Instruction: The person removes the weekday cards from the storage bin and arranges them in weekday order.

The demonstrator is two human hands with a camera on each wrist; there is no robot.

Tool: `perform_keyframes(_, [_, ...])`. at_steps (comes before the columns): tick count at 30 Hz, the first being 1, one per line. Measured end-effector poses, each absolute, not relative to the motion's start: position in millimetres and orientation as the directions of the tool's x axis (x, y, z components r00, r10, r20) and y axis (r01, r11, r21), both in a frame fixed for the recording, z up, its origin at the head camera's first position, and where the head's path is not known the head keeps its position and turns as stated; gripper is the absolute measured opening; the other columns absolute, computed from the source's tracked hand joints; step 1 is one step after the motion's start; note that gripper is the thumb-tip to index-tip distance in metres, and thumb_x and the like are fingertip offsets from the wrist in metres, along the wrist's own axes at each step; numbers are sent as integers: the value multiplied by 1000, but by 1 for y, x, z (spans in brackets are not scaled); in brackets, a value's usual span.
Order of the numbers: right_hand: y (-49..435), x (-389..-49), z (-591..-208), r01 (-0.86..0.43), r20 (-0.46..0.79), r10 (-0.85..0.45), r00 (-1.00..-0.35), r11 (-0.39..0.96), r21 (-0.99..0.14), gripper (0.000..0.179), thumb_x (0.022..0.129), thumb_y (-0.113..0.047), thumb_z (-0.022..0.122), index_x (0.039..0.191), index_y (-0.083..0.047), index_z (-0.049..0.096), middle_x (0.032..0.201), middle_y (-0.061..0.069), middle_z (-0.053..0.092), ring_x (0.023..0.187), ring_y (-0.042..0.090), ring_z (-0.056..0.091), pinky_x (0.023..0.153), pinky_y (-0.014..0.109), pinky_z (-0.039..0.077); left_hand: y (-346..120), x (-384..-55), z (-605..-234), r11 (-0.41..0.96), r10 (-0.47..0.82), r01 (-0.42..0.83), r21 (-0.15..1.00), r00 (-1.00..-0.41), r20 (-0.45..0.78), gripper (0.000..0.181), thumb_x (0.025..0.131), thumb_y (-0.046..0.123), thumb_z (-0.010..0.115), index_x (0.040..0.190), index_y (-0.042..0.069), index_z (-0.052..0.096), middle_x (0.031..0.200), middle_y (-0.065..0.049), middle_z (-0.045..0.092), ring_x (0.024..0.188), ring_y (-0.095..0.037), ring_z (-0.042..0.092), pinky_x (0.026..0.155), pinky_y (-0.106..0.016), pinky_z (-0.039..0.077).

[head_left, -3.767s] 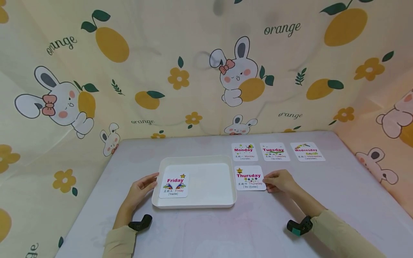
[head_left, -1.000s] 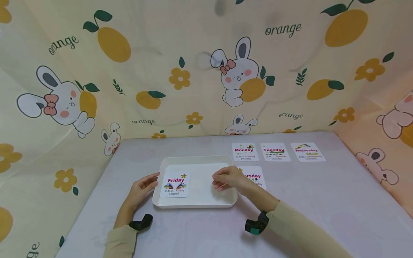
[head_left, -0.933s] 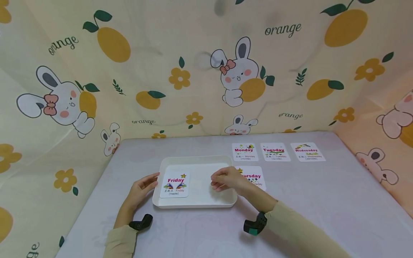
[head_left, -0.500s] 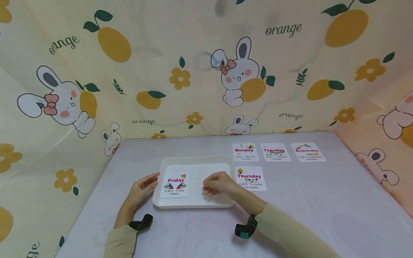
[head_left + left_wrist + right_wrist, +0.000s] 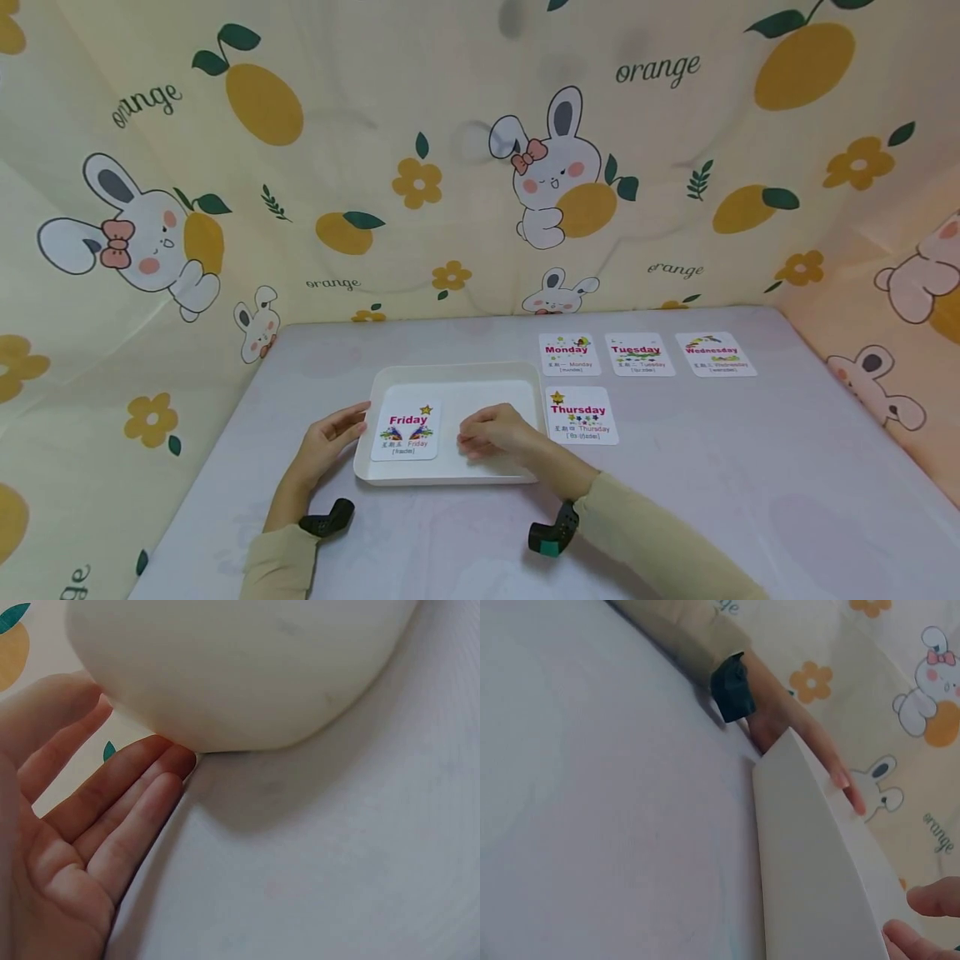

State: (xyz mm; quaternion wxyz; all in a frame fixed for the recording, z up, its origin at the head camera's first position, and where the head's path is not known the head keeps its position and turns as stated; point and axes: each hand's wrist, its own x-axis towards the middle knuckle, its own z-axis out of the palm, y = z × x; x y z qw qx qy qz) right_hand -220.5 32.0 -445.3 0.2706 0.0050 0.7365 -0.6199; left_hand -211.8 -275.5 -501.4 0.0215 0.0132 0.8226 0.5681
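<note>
White tray (image 5: 447, 481) could slide if left hand (image 5: 328, 440), fingers extended, pushes its rim; right hand (image 5: 501, 432), above it, has thumb and finger apart.

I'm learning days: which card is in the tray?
The Friday card lies in the white tray; Monday, Tuesday, Wednesday and Thursday lie on the table.

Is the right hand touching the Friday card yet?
Apart. The head view shows it: a strip of bare white tray lies between the fingertips of the right hand and the near edge of the Friday card.
</note>
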Motion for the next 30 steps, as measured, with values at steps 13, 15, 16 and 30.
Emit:
perform_keyframes(13, [14,-226,-448,386,-428,-309,-849,191,-903,26,91,-6,61,112,9,64,98,21,74,68,9,68,63,23,58,-275,-211,-500,358,38,-24,934,-998,-40,48,93,26,64,135,5,54,137,-21,57,98,16,56,88,-5,45])
perform_keyframes(15, [11,-226,-448,398,-436,-302,-848,179,-900,26,91,-6,60,113,9,64,100,22,74,69,10,69,63,23,58,-275,-211,-499,359,43,-24,933,-998,-42,49,93,26,64,135,5,54,137,-22,56,98,17,56,88,-5,45])
perform_keyframes(16, [10,-226,-448,401,-436,-299,-849,174,-899,26,92,-6,60,113,9,64,101,23,73,70,11,70,63,23,58,-275,-211,-499,360,45,-21,933,-998,-40,49,93,26,64,135,4,54,137,-22,56,98,17,56,88,-5,45])
perform_keyframes(30, [-3,-231,-452,483,-490,-241,-838,94,-871,30,90,-3,61,118,9,61,105,22,72,72,10,69,65,24,59,-274,-210,-495,365,50,-12,931,-998,-32,47,93,26,63,135,6,54,138,-21,56,99,17,55,87,-4,44])
